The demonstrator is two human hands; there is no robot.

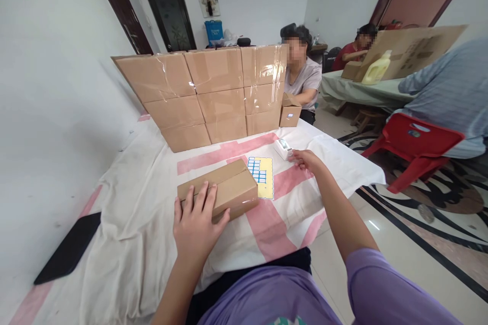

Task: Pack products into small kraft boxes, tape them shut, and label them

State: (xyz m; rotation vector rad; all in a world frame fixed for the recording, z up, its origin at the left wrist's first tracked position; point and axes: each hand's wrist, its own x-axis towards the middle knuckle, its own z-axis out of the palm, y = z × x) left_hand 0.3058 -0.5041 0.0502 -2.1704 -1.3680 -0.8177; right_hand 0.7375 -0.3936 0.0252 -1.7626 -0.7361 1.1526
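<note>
On box (224, 188): left hand (196, 223) fingers flat, spread; right hand (307, 160) fingers half-open at white device (282, 148).

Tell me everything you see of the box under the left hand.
The box is plain brown cardboard, oblong and low, closed, with a seam running along its top. It lies flat, turned at an angle, on the white, pink-striped cloth. The left hand rests on its near end, fingers spread across the top. Its right end meets a yellow label sheet. Tape cannot be made out.
</note>
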